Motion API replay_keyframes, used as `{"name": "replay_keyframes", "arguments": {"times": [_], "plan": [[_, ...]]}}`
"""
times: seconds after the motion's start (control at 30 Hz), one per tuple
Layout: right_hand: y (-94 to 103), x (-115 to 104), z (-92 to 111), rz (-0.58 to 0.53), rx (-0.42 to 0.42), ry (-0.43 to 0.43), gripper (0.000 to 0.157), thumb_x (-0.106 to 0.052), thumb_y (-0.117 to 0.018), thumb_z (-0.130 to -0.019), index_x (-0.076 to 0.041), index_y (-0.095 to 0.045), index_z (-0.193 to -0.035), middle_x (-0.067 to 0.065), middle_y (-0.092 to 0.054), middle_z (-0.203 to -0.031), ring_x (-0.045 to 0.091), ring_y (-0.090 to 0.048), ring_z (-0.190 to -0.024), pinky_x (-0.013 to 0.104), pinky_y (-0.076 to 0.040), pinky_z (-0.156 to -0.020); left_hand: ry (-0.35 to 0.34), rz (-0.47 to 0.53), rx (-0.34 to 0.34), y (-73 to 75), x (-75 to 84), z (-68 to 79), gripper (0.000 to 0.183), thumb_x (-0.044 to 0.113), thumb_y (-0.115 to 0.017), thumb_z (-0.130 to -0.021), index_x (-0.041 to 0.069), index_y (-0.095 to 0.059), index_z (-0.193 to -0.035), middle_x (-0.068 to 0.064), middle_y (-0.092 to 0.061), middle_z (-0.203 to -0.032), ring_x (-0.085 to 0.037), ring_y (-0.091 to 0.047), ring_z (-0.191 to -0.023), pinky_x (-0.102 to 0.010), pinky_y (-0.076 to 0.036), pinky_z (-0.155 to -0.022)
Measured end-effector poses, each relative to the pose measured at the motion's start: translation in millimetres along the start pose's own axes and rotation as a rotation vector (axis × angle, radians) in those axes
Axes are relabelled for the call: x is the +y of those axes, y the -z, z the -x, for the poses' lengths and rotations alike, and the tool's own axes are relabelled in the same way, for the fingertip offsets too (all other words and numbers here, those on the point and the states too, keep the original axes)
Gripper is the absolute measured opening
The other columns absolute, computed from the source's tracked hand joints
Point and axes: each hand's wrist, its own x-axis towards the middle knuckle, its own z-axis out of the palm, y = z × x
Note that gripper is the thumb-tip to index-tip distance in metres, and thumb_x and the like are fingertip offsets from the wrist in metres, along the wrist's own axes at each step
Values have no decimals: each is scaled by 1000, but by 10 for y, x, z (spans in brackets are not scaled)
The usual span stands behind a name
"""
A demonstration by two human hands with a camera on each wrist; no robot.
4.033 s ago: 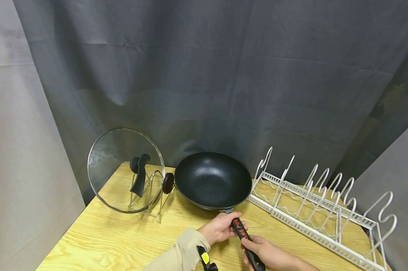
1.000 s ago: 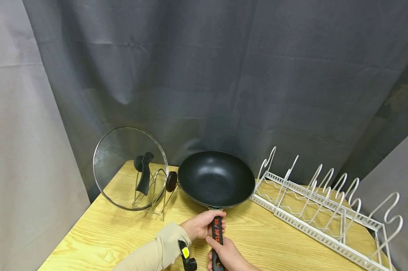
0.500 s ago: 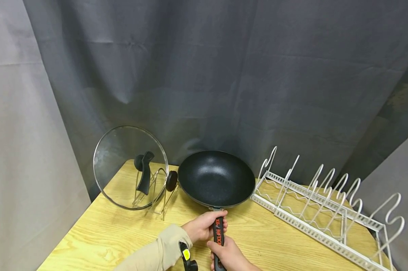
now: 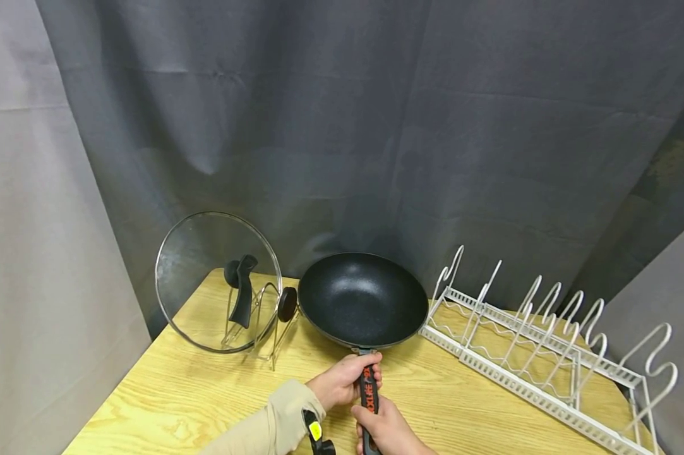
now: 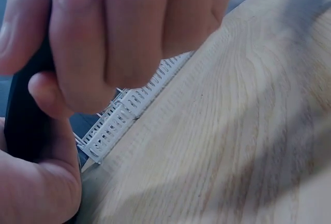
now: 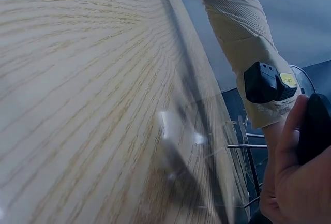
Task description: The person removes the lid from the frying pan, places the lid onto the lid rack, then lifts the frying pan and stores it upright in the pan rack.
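Observation:
A black wok (image 4: 363, 300) faces up in the middle of the head view, its dark handle (image 4: 369, 392) with red lettering pointing toward me. My left hand (image 4: 342, 380) grips that handle close to the pan. Lower down, nearer the handle's end, my right hand (image 4: 388, 430) holds it too, thumb on top. In the left wrist view, curled fingers (image 5: 132, 27) wrap the black handle. The right wrist view has the right hand (image 6: 305, 190) around the handle end (image 6: 316, 128). Whether the wok's base touches the table cannot be told.
Left of the wok, a glass lid (image 4: 191, 284) leans upright in a wire lid stand (image 4: 275, 341). A long white wire rack (image 4: 523, 379) stands on the right, close to the wok's rim. Grey curtains (image 4: 342, 126) hang behind the wooden table (image 4: 205, 404).
Compared with four seconds ago, the handle and both hands have swung left, so the handle points almost straight at me. Over the last second they have shifted very slightly right.

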Motion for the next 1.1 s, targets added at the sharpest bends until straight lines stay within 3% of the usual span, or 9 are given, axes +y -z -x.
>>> {"name": "replay_keyframes", "arguments": {"times": [0.3, 0.77, 1.1], "plan": [[2, -43, 6, 27, -15, 55, 14, -12, -49, -96, 2, -45, -95, 2, -52, -63, 11, -57, -46, 23, -49, -47, -26, -3, -59, -41, 118, 14, 22, 15, -50, -96, 12, -50, -74, 7, -48, -62, -4, -51, -54, -18, -49, -55], [-5, -107, 40, 18, -27, 95, 14, -8, -49, -96, 3, -42, -101, 1, -52, -63, 9, -55, -45, 22, -49, -46, -92, -18, -76, -125, 224, 92, 18, 16, -52, -96, 11, -49, -78, 5, -51, -64, -6, -53, -58, -21, -52, -61], [6, -172, 59, 41, -30, 137, 28, -8, -50, -95, 11, -38, -111, 1, -53, -64, 8, -56, -45, 21, -49, -47, -116, 0, -123, -196, 326, 116, 18, 16, -49, -97, 11, -49, -80, 3, -52, -66, -6, -54, -60, -22, -52, -62]]}}
